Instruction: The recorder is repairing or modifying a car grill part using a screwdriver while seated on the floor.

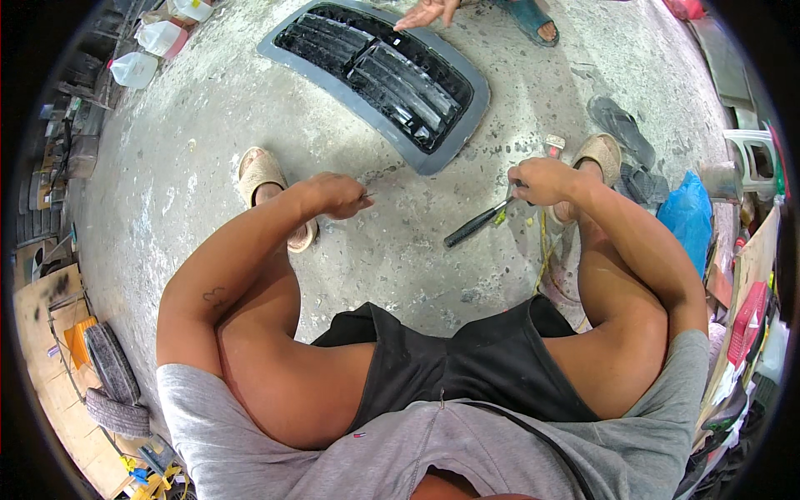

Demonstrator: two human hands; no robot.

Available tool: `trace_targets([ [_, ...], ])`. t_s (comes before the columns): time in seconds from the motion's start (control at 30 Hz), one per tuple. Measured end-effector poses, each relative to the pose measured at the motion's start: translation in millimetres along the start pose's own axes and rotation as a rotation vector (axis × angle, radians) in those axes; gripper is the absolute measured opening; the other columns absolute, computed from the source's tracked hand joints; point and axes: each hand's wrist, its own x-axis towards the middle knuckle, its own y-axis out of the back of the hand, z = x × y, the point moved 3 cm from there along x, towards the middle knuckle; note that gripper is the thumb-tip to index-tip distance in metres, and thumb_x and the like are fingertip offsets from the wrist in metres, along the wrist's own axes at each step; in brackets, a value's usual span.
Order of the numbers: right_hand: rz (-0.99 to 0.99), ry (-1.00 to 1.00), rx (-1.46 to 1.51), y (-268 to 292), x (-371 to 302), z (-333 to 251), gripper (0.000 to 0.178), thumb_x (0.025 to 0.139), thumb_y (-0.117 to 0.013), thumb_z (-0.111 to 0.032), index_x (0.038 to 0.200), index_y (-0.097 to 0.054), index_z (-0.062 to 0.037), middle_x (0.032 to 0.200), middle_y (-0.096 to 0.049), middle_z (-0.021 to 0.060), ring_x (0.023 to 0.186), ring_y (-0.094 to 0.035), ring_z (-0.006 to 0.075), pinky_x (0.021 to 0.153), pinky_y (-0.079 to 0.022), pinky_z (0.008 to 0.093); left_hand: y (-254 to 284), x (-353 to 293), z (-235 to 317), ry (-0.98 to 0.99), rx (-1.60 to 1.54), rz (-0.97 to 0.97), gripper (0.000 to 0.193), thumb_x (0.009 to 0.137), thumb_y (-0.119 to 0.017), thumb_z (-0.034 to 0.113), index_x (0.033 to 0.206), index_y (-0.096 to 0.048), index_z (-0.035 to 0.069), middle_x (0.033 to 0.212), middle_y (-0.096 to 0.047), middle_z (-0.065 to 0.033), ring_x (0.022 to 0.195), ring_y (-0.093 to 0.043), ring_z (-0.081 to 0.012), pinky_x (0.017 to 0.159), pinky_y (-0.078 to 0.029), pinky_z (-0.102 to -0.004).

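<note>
Over the concrete floor, my left hand (337, 196) is closed, with a thin dark tip poking out of its fingers; the rest of that object is hidden. My right hand (542, 181) is wrapped round the metal shaft of what looks like a hammer (473, 226), its black grip slanting down to the left and its head hidden by my fingers. Ahead of both hands lies a curved grey panel (398, 148) with black slatted vents, which neither of them touches. Another person's open hand (427, 12) hovers above the panel's far edge.
The other person's teal slipper (533, 21) stands beyond the panel. Loose dark slippers (621, 129), a blue plastic bag (687, 218) and piled clutter lie to the right. Plastic jugs (133, 70) stand far left, tires (111, 362) near left. A yellowish cord (544, 258) runs by my right foot.
</note>
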Motion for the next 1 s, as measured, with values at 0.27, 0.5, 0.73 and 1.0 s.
trace_targets([
  [0.27, 0.04, 0.027, 0.004, -4.4, 1.4, 3.7, 0.032, 0.091, -0.066, -0.03, 0.109, -0.066, -0.0033, 0.107, -0.069, 0.0201, 0.106, -0.064, 0.0398, 0.09, -0.051, 0.0496, 1.1, 0.0, 2.1, -0.001, 0.003, -0.001, 0.049, 0.104, -0.042, 0.045, 0.111, -0.072, 0.007, 0.112, -0.071, -0.019, 0.11, -0.065, -0.0405, 0.097, -0.049, -0.0486],
  [0.5, 0.02, 0.013, -0.02, -6.4, 1.9, 7.4, 0.029, 0.09, -0.066, -0.029, 0.107, -0.067, -0.005, 0.103, -0.069, 0.0191, 0.104, -0.066, 0.0389, 0.087, -0.051, 0.0501, 0.6, 1.6, 0.6, -0.018, 0.033, 0.023, 0.049, 0.105, -0.042, 0.044, 0.112, -0.072, 0.007, 0.11, -0.071, -0.0196, 0.107, -0.065, -0.0413, 0.094, -0.05, -0.0492],
  [0.73, 0.029, 0.007, -0.007, -7.3, 2.9, 5.5, 0.03, 0.09, -0.066, -0.029, 0.108, -0.067, -0.0052, 0.102, -0.07, 0.0191, 0.103, -0.066, 0.0387, 0.087, -0.052, 0.0494, -5.7, 5.8, -4.6, -0.028, 0.031, 0.007, 0.048, 0.105, -0.042, 0.044, 0.11, -0.072, 0.006, 0.108, -0.071, -0.02, 0.104, -0.065, -0.0422, 0.09, -0.051, -0.0499],
  [1.0, 0.044, 0.031, -0.001, -5.7, -0.5, 4.9, 0.03, 0.09, -0.066, -0.029, 0.108, -0.067, -0.0044, 0.103, -0.07, 0.0194, 0.102, -0.066, 0.039, 0.087, -0.051, 0.0494, -4.6, 4.8, -2.9, -0.028, 0.027, -0.001, 0.049, 0.105, -0.041, 0.044, 0.109, -0.072, 0.006, 0.109, -0.071, -0.0209, 0.105, -0.065, -0.0432, 0.091, -0.05, -0.0509],
])
